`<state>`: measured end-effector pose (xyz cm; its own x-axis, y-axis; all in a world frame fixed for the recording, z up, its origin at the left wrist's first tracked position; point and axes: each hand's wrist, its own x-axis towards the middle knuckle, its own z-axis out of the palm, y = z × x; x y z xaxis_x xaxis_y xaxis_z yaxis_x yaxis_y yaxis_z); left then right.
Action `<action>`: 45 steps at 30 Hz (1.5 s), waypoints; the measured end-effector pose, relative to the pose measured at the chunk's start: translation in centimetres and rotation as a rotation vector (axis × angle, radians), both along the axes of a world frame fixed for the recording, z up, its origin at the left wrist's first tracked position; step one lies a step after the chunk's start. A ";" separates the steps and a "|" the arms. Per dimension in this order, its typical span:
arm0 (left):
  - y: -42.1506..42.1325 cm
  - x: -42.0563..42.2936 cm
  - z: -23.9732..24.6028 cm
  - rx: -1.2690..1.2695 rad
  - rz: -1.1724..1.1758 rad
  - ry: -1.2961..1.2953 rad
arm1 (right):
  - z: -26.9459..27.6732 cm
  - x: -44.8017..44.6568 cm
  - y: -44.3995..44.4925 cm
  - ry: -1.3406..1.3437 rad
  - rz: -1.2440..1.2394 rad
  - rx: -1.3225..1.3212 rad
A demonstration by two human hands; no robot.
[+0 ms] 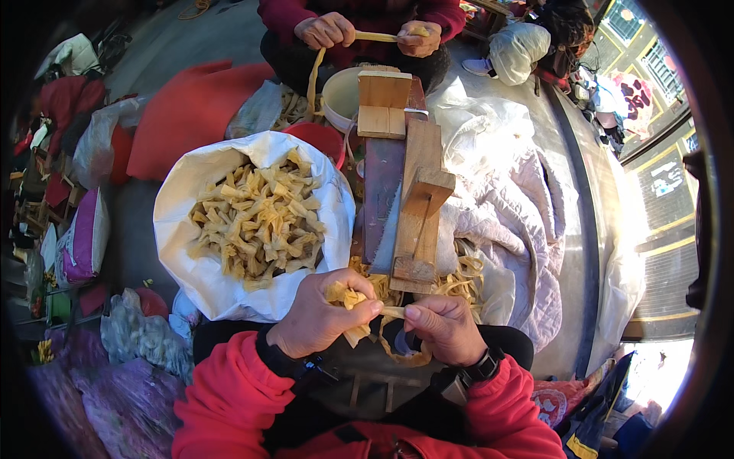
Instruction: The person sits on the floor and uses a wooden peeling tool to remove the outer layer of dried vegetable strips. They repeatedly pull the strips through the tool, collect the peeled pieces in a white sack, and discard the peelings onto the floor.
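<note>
My left hand [330, 312] grips a bunched, pale yellow, pliable strip [344, 295], with loose ends showing above and below the fingers. Between my two hands a short length of strip [393, 312] is stretched taut, and my right hand [444, 328] pinches its other end between thumb and forefinger. A loop of strip [401, 357] hangs below, between the hands. Just beyond them is a wooden frame [421, 201] with upright blocks, lying along a narrow bench [381, 178]. To the left, a white woven sack [178, 229] stands wide open, full of knotted yellowish pieces [258, 218].
Opposite sits a person whose hands [327, 31] stretch another strip [375, 37] above a white bucket [341, 94]. A red basin [318, 140] is beside the bench. Right of it lie a pale quilt [516, 229] and curled strips [467, 281]; plastic bags [146, 330] lie left.
</note>
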<state>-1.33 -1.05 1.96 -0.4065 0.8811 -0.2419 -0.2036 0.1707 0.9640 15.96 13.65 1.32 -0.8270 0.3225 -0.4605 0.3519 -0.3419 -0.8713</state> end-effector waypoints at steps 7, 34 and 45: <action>3.5 -0.1 -1.3 0.202 0.153 0.319 | -0.3 -1.5 2.5 0.185 -0.331 0.629; 1.5 1.7 -0.2 0.449 -0.329 0.506 | -0.4 -1.0 0.3 0.206 -0.086 0.598; 2.0 1.4 -1.4 0.506 0.128 1.082 | -1.0 -1.1 -1.0 0.293 -0.251 -0.164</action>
